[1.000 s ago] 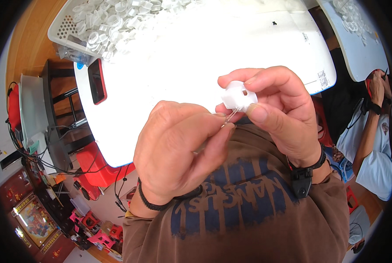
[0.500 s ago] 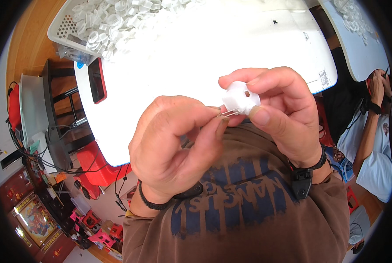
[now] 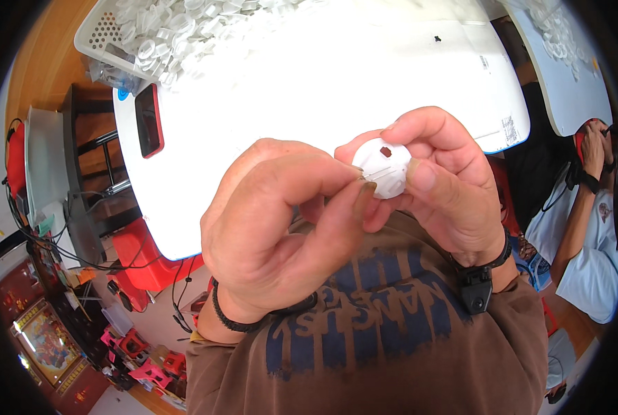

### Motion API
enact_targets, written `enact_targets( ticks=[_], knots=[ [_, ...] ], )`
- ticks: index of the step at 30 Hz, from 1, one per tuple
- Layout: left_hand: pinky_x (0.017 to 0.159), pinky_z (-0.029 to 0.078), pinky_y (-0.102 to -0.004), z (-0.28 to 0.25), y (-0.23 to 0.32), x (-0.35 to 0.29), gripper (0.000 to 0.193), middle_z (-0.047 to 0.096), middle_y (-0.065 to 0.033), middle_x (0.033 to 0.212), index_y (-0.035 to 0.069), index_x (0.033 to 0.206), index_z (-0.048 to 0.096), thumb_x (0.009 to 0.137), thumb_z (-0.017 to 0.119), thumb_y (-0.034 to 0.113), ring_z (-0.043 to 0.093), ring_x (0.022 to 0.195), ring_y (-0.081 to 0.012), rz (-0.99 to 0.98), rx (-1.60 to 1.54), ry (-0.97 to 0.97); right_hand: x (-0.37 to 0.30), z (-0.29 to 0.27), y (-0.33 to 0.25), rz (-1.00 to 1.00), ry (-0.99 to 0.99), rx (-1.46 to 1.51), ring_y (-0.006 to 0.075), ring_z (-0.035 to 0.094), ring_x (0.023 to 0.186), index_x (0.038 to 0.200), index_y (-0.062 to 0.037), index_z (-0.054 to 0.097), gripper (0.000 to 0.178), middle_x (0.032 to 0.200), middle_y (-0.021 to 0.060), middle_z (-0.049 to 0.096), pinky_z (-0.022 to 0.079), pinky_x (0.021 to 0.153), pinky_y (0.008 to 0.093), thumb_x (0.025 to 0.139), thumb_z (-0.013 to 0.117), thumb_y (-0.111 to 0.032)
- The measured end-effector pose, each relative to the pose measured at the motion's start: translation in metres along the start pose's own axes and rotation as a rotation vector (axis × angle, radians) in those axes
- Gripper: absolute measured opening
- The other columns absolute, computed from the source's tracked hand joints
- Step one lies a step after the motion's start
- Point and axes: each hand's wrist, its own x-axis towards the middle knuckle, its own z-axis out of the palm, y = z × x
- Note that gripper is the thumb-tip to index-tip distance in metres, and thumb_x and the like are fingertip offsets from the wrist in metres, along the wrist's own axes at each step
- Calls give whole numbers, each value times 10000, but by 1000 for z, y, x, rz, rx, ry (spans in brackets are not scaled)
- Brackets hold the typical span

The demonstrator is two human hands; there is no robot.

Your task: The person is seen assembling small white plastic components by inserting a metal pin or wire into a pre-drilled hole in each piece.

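Between the fingertips of my right hand [image 3: 455, 190] is a small white round plastic cap [image 3: 393, 184], gripped by its rim. Its flat face is turned up to view and has a small dark hole near the far edge. My left hand [image 3: 278, 225] is closed in a pinch, thumb against forefinger, at the cap's left edge. Thin metal wires [image 3: 386, 171] run from that pinch across the cap's face. What their left ends join to is hidden by my fingers. Both hands are held above the near edge of the white table [image 3: 281, 104].
A heap of white plastic caps [image 3: 184, 34] lies at the far left by a perforated white basket [image 3: 105, 43]. A red-edged phone [image 3: 149, 121] rests at the table's left edge. A small black piece [image 3: 437, 39] lies far right. Another person's hands [image 3: 594, 149] are at the right.
The cap has been tipped so its flat face now shows instead of its side. My left pinch has come up close to its edge, and the wires now lie over the face.
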Motion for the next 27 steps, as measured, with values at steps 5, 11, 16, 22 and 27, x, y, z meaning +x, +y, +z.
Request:
enact_targets(
  ticks=[5, 11, 16, 22, 27],
  knots=[
    [669, 430, -227, -1, 2, 1, 99, 600, -93, 845, -21, 869, 594, 812, 676, -13, 543, 743, -130, 8, 7, 1, 0, 1, 2, -7, 20, -4, 279, 648, 942, 1182, -23, 447, 320, 1206, 309, 527, 582, 732, 345, 933, 559, -190],
    [637, 422, -243, -4, 2, 3, 113, 601, -99, 835, -23, 861, 601, 773, 669, -45, 544, 720, -153, 105, 163, -36, 1, -1, 4, -121, 13, -140, 274, 641, 980, 1171, -26, 460, 289, 1223, 294, 522, 564, 799, 353, 929, 554, -151],
    [619, 416, -244, -4, -1, 2, 134, 602, -110, 825, -31, 871, 605, 755, 655, -77, 548, 717, -156, 147, 154, -63, 3, -5, 6, -313, -3, -316, 281, 637, 1003, 1164, -16, 470, 286, 1243, 281, 504, 549, 844, 365, 908, 576, -88],
    [475, 419, -243, 0, -9, 3, 218, 605, -82, 706, -2, 835, 629, 663, 735, -85, 548, 569, -155, 186, 132, 0, 2, -15, -1, -481, -64, -663, 292, 633, 1014, 1154, -13, 505, 263, 1247, 277, 493, 538, 877, 378, 897, 561, -3],
    [469, 407, -232, 3, -12, -2, 208, 607, -73, 706, -9, 829, 629, 667, 732, -92, 535, 552, -126, 101, 52, 29, 1, -20, -11, -516, -134, -873, 298, 582, 1099, 1143, -1, 526, 266, 1235, 280, 494, 535, 898, 393, 882, 575, 10]
  ],
)
